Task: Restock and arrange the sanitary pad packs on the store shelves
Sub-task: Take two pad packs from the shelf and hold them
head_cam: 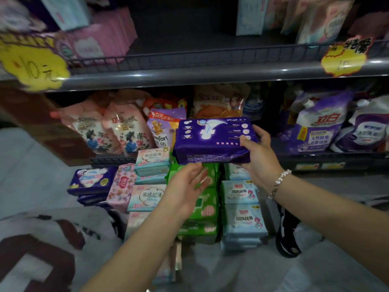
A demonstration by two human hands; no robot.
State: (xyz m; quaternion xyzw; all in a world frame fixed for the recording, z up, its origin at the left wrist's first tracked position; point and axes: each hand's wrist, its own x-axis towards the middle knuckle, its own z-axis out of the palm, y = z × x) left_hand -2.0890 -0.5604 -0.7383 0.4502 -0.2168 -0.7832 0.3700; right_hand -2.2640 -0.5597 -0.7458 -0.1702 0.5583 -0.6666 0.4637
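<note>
Below shelf, right hand (pixel 255 157) gripping purple pack (pixel 212 140)

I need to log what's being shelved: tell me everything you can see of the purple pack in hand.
The purple pack is a flat, glossy plastic-wrapped block, dark violet, printed with a white winged pad drawing, small round icons and upside-down text. It is held level in the air before the lower shelf. The right hand grips its right end; the left hand, fingers straight, is just under its near edge.
</note>
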